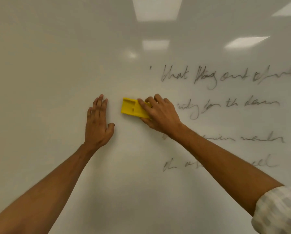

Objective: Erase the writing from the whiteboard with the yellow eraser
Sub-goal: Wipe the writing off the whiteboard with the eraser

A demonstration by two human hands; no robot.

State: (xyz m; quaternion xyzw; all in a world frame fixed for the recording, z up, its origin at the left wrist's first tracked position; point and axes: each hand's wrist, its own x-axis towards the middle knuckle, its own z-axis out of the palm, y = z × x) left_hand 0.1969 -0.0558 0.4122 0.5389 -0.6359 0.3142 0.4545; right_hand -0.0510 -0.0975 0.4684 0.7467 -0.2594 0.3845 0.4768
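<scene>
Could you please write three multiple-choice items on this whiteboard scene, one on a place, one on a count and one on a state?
1. Where does the remaining writing lie on the whiteboard?
A. Left of both hands
B. Right of the right hand
C. Only under the left forearm

2. How many rows of writing show?
A. One
B. Two
C. Four

3. How is the left hand placed?
A. Flat and open against the board
C. Closed round a marker
B. Gripping the eraser

Answers: 1 B, since the scrawl runs from the right hand to the right edge while the left part is bare. 2 C, since four rows stand one under another, the lower two partly hidden by the right forearm. 3 A, since its fingers are spread on the board, while the right hand holds the yellow eraser.
</scene>
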